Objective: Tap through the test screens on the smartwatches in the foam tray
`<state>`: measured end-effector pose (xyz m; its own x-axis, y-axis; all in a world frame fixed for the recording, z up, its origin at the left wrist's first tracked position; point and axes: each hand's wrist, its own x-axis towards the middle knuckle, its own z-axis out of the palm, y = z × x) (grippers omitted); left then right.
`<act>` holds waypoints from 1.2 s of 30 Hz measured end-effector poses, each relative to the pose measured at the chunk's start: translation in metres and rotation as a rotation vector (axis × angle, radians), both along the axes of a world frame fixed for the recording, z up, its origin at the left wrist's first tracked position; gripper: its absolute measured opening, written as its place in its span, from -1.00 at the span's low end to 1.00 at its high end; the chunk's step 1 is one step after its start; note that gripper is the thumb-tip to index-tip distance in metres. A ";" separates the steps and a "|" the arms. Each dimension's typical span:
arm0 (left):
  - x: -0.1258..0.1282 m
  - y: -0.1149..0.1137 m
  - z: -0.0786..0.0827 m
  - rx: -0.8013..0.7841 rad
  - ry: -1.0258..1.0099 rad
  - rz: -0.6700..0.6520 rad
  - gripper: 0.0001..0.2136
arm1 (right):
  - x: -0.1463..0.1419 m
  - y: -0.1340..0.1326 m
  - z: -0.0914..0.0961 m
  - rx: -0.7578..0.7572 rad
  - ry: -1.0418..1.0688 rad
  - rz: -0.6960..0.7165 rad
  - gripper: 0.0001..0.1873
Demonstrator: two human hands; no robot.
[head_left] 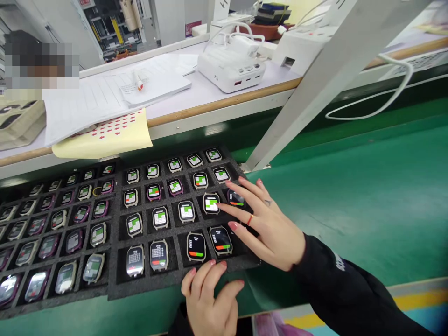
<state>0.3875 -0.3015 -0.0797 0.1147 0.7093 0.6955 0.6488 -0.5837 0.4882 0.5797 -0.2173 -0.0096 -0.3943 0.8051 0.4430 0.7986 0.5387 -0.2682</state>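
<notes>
A black foam tray (pixel 147 280) holds several smartwatches in square pockets, their screens lit with green-and-white or dark displays. A second foam tray (pixel 52 298) with more watches adjoins it on the left. My right hand (pixel 266 224), in a black sleeve, lies open across the tray's right side, its index fingertip on a square watch (pixel 211 203). Another finger lies over a dark-screened watch (pixel 235 198). My left hand (pixel 206 298) rests at the tray's front edge, its fingertips just below a watch with a red-and-green bar (pixel 196 247). It holds nothing.
A green belt surface (pixel 350 186) runs under the trays and off to the right. Behind stands a white shelf (pixel 175 119) bearing papers, a sheet of red stickers (pixel 105 135) and a white multi-port device (pixel 231 67) with cables. A white diagonal strut (pixel 301 88) rises beside the trays.
</notes>
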 end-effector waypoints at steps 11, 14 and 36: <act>-0.003 0.004 0.006 0.009 -0.001 -0.030 -0.68 | -0.016 0.005 -0.004 -0.046 -0.144 -0.020 -0.54; -0.004 0.003 0.004 0.009 -0.008 -0.041 -0.69 | -0.012 0.006 0.000 0.005 -0.147 -0.055 -0.51; -0.005 0.008 0.008 0.090 -0.068 -0.021 -0.68 | -0.019 0.014 -0.002 -0.059 -0.169 0.096 -0.54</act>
<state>0.3820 -0.2939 -0.0716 0.0789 0.6413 0.7632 0.6032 -0.6403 0.4756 0.5605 -0.2029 -0.0120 -0.5355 0.7828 0.3170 0.7807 0.6020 -0.1677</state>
